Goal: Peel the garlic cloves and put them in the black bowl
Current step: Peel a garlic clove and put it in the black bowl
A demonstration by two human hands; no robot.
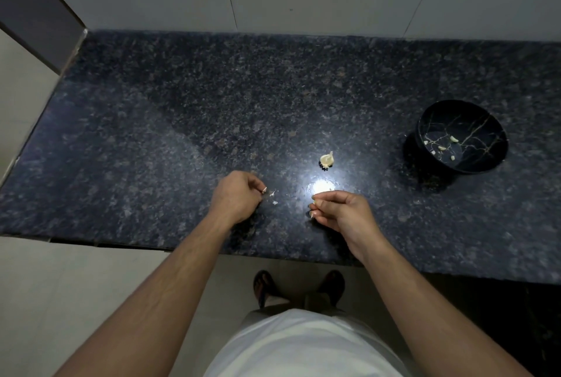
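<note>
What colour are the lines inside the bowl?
Thin gold, crack-like lines on the black bowl, seen in the head view.

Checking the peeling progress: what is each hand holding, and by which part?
The left hand pinches a scrap of garlic skin at its fingertips. The right hand holds a garlic clove between thumb and fingertips; the exact grip point cannot be told.

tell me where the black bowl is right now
In the head view, the black bowl stands on the right side of the dark granite counter, beyond and right of the right hand, with a few peeled cloves inside.
</note>
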